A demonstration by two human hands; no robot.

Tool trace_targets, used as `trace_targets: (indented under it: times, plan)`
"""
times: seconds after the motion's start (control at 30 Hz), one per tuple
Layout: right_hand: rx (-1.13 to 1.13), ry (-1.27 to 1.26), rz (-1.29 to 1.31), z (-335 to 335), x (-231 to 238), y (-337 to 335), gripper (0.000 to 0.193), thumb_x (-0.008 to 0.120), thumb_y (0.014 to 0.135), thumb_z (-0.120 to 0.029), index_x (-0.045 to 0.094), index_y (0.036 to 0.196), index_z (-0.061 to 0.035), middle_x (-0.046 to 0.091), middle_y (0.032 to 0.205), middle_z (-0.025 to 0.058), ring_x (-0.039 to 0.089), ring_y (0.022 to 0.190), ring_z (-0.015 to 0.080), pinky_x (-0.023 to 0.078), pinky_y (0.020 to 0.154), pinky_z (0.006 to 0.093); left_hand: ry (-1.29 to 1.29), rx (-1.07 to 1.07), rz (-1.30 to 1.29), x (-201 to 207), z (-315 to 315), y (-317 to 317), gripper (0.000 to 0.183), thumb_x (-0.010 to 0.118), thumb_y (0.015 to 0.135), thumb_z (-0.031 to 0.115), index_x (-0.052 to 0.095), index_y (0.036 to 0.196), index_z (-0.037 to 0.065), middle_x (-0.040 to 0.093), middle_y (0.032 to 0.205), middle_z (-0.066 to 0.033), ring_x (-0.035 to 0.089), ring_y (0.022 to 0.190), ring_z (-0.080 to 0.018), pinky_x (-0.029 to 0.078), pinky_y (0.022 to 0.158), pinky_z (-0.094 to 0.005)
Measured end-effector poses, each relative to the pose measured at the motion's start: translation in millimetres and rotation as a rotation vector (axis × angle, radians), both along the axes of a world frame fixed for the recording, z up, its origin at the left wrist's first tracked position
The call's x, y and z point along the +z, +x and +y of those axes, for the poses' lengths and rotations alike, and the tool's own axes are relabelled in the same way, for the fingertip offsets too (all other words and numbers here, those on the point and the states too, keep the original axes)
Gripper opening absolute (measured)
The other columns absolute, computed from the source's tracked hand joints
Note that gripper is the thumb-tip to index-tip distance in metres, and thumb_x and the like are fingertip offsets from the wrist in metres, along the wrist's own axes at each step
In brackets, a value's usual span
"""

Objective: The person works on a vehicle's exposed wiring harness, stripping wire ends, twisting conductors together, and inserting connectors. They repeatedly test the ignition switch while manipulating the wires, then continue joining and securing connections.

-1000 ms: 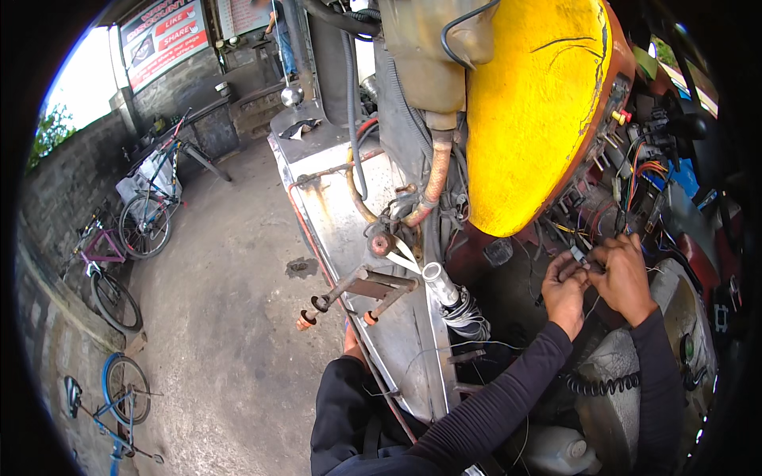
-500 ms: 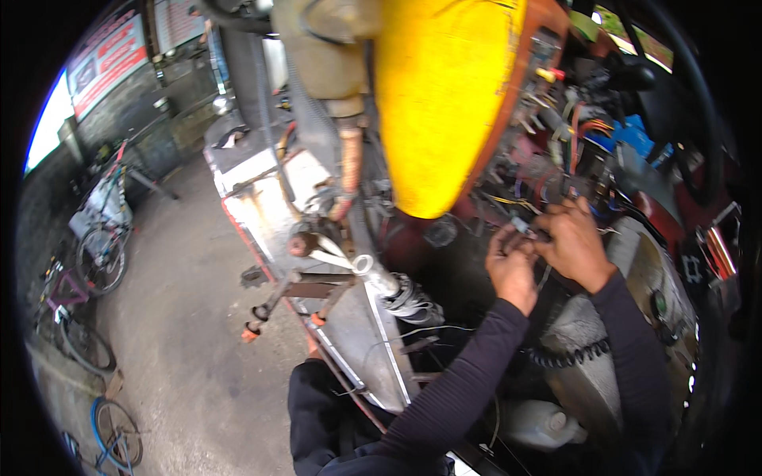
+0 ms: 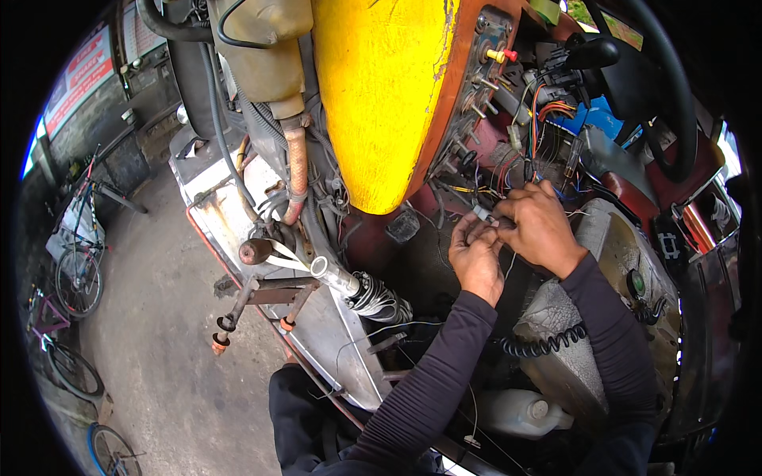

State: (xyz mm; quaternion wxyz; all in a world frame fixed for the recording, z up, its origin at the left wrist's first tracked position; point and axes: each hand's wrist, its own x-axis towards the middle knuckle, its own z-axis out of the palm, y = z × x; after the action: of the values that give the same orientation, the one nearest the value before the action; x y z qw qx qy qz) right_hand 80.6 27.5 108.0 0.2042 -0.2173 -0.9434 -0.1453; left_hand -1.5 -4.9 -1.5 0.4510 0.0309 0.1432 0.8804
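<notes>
Both my hands meet at a loose bundle of wires below the dash. My left hand (image 3: 478, 260) is closed, its thumb and fingers pinching a small whitish plug connector (image 3: 481, 213). My right hand (image 3: 541, 226) comes in from the right, its bent fingers pressed together against the left fingertips. What the right fingertips grip is hidden behind the knuckles. Thin yellow wires (image 3: 464, 189) run near the connector, and a white wire hangs below the hands. Beyond them, coloured wires (image 3: 536, 131) spill from the open dash beside a row of toggle switches (image 3: 480, 91).
A yellow padded panel (image 3: 381, 103) rises ahead, with the steering wheel (image 3: 686, 143) at far right. A coiled black cord (image 3: 548, 346) crosses under my right forearm. Nearby lies a whitish plastic jug (image 3: 520, 414). Metal brackets (image 3: 270, 293) jut out left; bicycles (image 3: 79, 270) stand along the wall.
The whole view has shifted, so the vehicle and my hands appear farther left, and the picture is sharper. Both hands stay together at the connector.
</notes>
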Motion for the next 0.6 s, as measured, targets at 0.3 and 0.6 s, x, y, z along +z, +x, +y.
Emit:
trace_targets:
  times: [0.3, 0.6]
  plan:
    - [0.04, -0.148, 0.096, 0.6, 2.2, 3.3, 0.025, 0.077, 0.074, -0.015, 0.077, 0.098, -0.0099, 0.071, 0.086, 0.0109, 0.066, 0.09, 0.0284, 0.043, 0.089, 0.0397, -0.017, -0.007, 0.027, 4.3, -3.5, -1.8, 0.048, 0.061, 0.088, -0.015, 0.046, 0.132, -0.001, 0.062, 0.101, -0.0093, 0.067, 0.093, -0.0172, 0.06, 0.083, -0.0318]
    - [0.074, -0.418, 0.351, -18.4, 34.5, 32.6, 0.025, 0.068, 0.082, -0.004, 0.073, 0.106, 0.0009, 0.073, 0.092, 0.0185, 0.071, 0.079, 0.0284, 0.054, 0.072, 0.0367, -0.015, -0.063, 0.014, -5.1, -2.4, -4.1, 0.051, 0.063, 0.089, -0.011, 0.041, 0.134, 0.001, 0.068, 0.107, -0.0131, 0.071, 0.096, -0.0209, 0.06, 0.083, -0.0342]
